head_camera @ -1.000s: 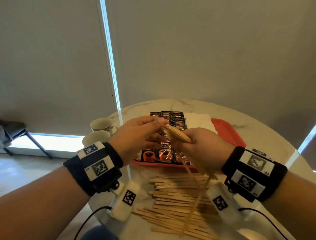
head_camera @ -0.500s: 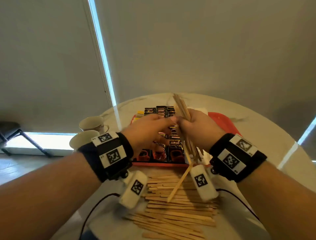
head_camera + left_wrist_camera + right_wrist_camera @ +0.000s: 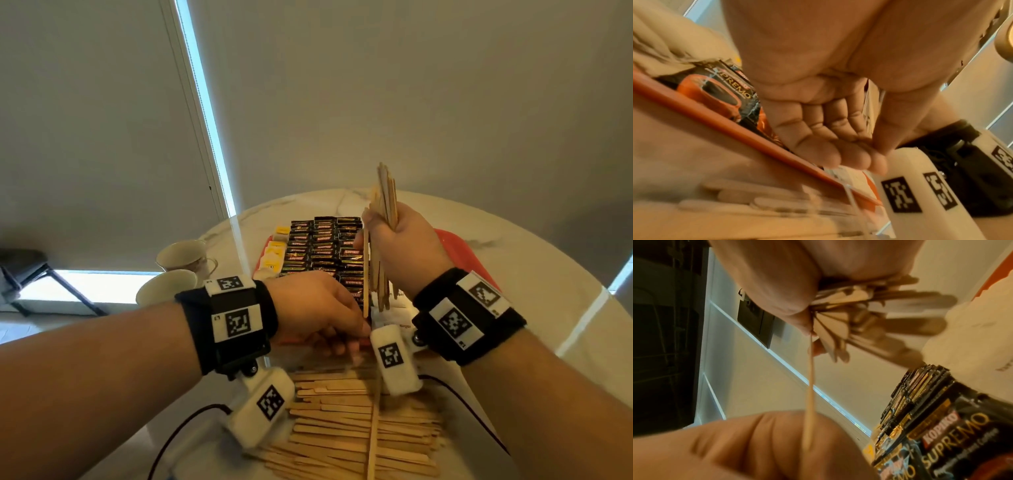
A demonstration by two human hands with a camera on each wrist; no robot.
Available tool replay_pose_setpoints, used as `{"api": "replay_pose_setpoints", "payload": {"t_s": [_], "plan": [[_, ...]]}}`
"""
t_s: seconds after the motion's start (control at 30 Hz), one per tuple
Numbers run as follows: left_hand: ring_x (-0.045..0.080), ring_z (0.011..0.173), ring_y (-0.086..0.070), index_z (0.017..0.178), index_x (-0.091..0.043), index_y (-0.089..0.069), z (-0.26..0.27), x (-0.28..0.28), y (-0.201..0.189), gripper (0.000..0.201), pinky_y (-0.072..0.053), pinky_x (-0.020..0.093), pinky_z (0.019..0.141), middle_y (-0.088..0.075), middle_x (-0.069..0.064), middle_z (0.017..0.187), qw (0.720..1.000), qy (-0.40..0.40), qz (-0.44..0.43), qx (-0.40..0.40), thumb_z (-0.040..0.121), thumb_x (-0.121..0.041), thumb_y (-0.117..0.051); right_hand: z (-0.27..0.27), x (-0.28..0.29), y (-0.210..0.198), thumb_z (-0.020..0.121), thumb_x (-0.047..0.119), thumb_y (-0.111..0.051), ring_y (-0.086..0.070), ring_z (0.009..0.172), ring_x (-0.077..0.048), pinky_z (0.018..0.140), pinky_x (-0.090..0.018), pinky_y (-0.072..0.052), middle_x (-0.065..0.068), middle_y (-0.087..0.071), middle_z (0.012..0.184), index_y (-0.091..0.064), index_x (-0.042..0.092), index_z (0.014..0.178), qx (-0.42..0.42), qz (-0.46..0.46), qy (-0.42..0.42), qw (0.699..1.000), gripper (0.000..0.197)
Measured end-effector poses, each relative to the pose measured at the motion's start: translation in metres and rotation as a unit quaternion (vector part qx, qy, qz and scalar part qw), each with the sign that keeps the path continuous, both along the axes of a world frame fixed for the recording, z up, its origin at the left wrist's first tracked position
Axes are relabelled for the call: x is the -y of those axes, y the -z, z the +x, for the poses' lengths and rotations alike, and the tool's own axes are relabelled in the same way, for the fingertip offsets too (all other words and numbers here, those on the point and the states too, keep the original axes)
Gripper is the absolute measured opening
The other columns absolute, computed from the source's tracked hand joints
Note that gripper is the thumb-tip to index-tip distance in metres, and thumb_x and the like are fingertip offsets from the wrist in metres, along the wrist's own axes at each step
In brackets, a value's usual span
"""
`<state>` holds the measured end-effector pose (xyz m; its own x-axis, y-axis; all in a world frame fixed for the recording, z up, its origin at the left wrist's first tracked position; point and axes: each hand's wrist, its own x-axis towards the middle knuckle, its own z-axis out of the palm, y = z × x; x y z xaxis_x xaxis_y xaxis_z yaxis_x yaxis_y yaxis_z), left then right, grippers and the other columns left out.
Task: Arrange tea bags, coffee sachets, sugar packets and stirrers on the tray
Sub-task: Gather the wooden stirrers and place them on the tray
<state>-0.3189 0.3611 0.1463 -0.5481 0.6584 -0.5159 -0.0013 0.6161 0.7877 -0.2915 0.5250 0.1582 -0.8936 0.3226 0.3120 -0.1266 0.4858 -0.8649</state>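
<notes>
Stirrers (image 3: 386,219) are gripped in a bundle by the right hand (image 3: 400,250), whose fingers are curled round them; the bundle is held nearly upright above the red tray (image 3: 455,246), with the upper ends fanned above the fist and the lower ends hanging below it. In the right wrist view the same bundle (image 3: 849,305) is seen splayed out from the clenched fingers, and one single stick (image 3: 810,386) hangs down apart from the rest, in front of the left hand.

The left hand (image 3: 315,308) is lowered, palm down, at the near edge of the tray, just above the loose pile of stirrers (image 3: 359,421) spread on the marble table (image 3: 548,274). In the left wrist view its fingers (image 3: 828,146) are seen lightly bent, with the thumb laid against them; nothing can be made out between them, though the picture is blurred. Whether the hanging stick is touched by this hand cannot be told.

On the tray, black coffee sachets (image 3: 325,246) are laid in overlapping rows down the middle. A column of tea bags with yellow tags (image 3: 274,253) is set along the left side. White sugar packets (image 3: 394,315) are seen at the near right, below the right wrist, partly hidden by it.

Two pale cups (image 3: 181,270) are placed on the table to the left of the tray. Black bands with printed markers are worn on both wrists.
</notes>
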Motion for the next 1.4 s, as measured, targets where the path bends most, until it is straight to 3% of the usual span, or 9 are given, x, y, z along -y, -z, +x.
{"api": "replay_pose_setpoints", "payload": {"t_s": [0.17,0.3,0.43,0.77,0.93,1.1,1.27,1.33,1.4], "plan": [[0.008,0.076,-0.071,0.099,-0.020,-0.078,-0.003,-0.001,0.003,0.008,-0.058,0.026,0.072,-0.078,-0.002,0.083,0.987,-0.010,-0.044,-0.155,0.098,-0.022,-0.071,-0.004,-0.010,0.005,0.106,0.040,-0.048,-0.065,0.068,-0.024,0.070,-0.043,-0.058,0.006,-0.075,0.081,-0.061,0.029,0.096,-0.002,-0.080,0.013,0.997,0.019],[0.021,0.085,-0.076,0.109,-0.013,-0.072,-0.010,-0.005,0.000,0.013,-0.063,0.037,0.080,-0.077,0.011,0.101,0.985,-0.134,0.090,-0.064,0.098,-0.010,-0.065,-0.008,-0.010,0.002,0.107,0.034,-0.048,-0.059,0.063,-0.023,0.061,-0.041,-0.055,0.002,-0.068,0.072,-0.056,0.022,0.099,-0.023,-0.218,-0.014,0.976,0.017],[0.036,0.106,-0.075,0.126,-0.007,-0.067,-0.012,-0.017,-0.007,0.032,-0.062,0.049,0.093,-0.075,0.019,0.118,0.952,-0.204,0.217,0.072,0.101,-0.024,-0.057,-0.018,-0.007,-0.009,0.109,0.025,-0.046,-0.066,0.067,-0.021,0.064,-0.038,-0.058,0.000,-0.064,0.069,-0.054,0.016,0.104,-0.083,-0.338,-0.034,0.937,0.013],[0.019,0.068,-0.061,0.120,0.006,-0.065,-0.046,-0.043,-0.009,0.027,-0.057,0.030,0.061,-0.063,0.014,0.092,0.890,-0.283,0.347,0.079,0.100,-0.006,-0.053,-0.053,-0.009,-0.009,0.106,0.011,-0.048,-0.052,0.061,-0.015,0.062,-0.034,-0.049,-0.004,-0.055,0.073,-0.049,0.014,0.113,-0.166,-0.518,-0.113,0.832,0.008],[0.032,0.094,-0.065,0.109,-0.002,-0.063,-0.061,-0.051,-0.010,0.032,-0.055,0.053,0.099,-0.063,0.017,0.103,0.859,-0.262,0.395,0.193,0.100,-0.027,-0.046,-0.068,-0.010,-0.009,0.101,0.023,-0.061,-0.048,0.059,-0.015,0.063,-0.033,-0.048,-0.001,-0.049,0.069,-0.052,0.011,0.103,-0.221,-0.460,-0.120,0.852,0.015],[0.036,0.107,-0.069,0.136,0.005,-0.059,-0.076,-0.054,-0.006,0.071,-0.053,0.052,0.103,-0.071,0.021,0.116,0.831,-0.251,0.423,0.259,0.104,-0.055,-0.039,-0.075,-0.013,-0.002,0.093,0.032,-0.066,-0.057,0.073,-0.022,0.074,-0.041,-0.052,-0.002,-0.053,0.072,-0.054,0.013,0.098,-0.204,-0.400,-0.173,0.876,0.023],[0.038,0.133,-0.059,0.145,-0.003,-0.056,-0.089,-0.058,0.004,0.070,-0.040,0.055,0.118,-0.063,0.024,0.141,0.800,-0.260,0.465,0.276,0.102,-0.058,-0.043,-0.080,-0.011,0.009,0.090,0.030,-0.068,-0.057,0.073,-0.028,0.074,-0.046,-0.051,-0.007,-0.052,0.072,-0.059,0.014,0.090,-0.142,-0.360,-0.221,0.895,0.019],[0.035,0.117,-0.066,0.118,-0.002,-0.071,-0.090,-0.058,0.006,0.065,-0.043,0.054,0.115,-0.073,0.019,0.108,0.818,-0.238,0.458,0.253,0.102,-0.059,-0.042,-0.080,-0.012,0.008,0.089,0.035,-0.068,-0.054,0.065,-0.023,0.068,-0.041,-0.050,-0.004,-0.049,0.066,-0.060,0.016,0.084,-0.117,-0.344,-0.219,0.905,0.021],[0.025,0.083,-0.065,0.107,-0.005,-0.073,-0.090,-0.057,0.002,0.063,-0.052,0.044,0.095,-0.060,0.007,0.077,0.846,-0.221,0.437,0.210,0.101,-0.060,-0.044,-0.077,-0.017,0.003,0.087,0.039,-0.069,-0.047,0.055,-0.018,0.059,-0.036,-0.045,-0.001,-0.044,0.060,-0.058,0.016,0.083,-0.078,-0.336,-0.229,0.910,0.026]]}}
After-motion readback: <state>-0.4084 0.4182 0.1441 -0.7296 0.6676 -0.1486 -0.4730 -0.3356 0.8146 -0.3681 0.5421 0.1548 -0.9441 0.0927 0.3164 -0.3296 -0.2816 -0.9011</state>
